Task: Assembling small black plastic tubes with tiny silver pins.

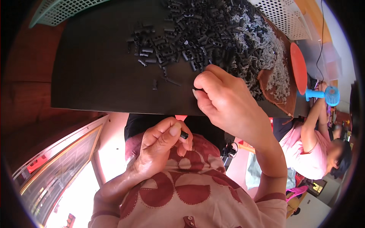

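Observation:
My left hand (161, 142) is in front of my body, just below the table's near edge. Thumb and fingers there pinch a small black plastic tube (184, 135), its end poking out. Over the table, my right hand (228, 95) is closed with thumb and forefinger together; whatever it may hold is hidden. Beyond it spreads a heap of black plastic parts (190, 34), many with round holes. Small silvery springs (273, 49) lie heaped to the right, partly on a brown sheet (291, 100). Two or three loose black pieces (154, 84) lie left of my right hand.
The dark tabletop (91, 68) ends just before my body. A pale green perforated basket (64, 11) is at the far left, a white perforated basket (285, 19) at the far right. A red disc (298, 68) and a blue fan (331, 96) stand right, near another person (311, 148).

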The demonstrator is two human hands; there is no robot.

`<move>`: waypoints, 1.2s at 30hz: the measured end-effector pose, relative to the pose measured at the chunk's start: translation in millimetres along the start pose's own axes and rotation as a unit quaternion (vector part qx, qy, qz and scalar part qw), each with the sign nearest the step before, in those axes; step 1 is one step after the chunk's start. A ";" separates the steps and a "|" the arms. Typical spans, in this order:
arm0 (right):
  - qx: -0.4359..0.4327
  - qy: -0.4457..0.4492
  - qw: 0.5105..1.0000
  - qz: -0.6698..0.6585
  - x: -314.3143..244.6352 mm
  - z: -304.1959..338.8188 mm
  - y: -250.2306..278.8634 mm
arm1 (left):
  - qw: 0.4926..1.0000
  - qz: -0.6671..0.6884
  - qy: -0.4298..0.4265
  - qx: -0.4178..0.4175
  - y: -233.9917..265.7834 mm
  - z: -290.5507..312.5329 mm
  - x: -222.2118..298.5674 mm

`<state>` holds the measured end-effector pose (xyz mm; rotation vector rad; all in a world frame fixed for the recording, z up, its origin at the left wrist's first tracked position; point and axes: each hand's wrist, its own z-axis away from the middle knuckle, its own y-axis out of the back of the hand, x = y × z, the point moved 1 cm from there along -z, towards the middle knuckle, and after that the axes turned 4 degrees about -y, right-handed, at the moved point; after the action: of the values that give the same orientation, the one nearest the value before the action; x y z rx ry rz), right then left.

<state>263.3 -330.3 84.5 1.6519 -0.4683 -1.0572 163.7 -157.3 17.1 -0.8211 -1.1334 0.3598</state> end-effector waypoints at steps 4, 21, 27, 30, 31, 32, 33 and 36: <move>0.048 0.039 0.989 -0.138 4.0 7.7 13.9 | 1.000 -0.008 -0.014 -0.009 -7.4 -6.3 14.9; 0.150 -0.002 0.915 -0.373 3.7 52.3 48.5 | 0.997 0.019 -0.030 -0.062 -47.1 -59.3 26.3; 0.133 0.012 0.924 -0.358 7.4 53.1 49.5 | 0.999 -0.019 -0.011 -0.048 -48.8 -60.9 23.1; 0.156 0.039 0.930 -0.331 10.2 52.7 45.3 | 0.998 -0.038 -0.013 -0.050 -48.8 -62.0 21.6; 0.160 0.029 0.932 -0.324 9.7 52.3 44.7 | 0.998 -0.044 -0.016 -0.050 -48.4 -62.1 21.3; 0.163 0.019 0.934 -0.317 9.2 51.9 44.4 | 0.998 -0.043 -0.015 -0.048 -48.1 -61.7 21.4; 0.162 0.018 0.934 -0.318 8.9 52.2 45.5 | 0.998 -0.043 -0.011 -0.045 -48.5 -61.6 21.4; 0.146 -0.013 0.931 -0.333 10.2 53.0 45.7 | 0.998 -0.043 -0.007 -0.041 -48.9 -61.8 22.1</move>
<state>234.2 -384.1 120.1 2.1377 -0.0654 -1.5579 221.5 -199.9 56.4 -0.8398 -1.1995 0.2502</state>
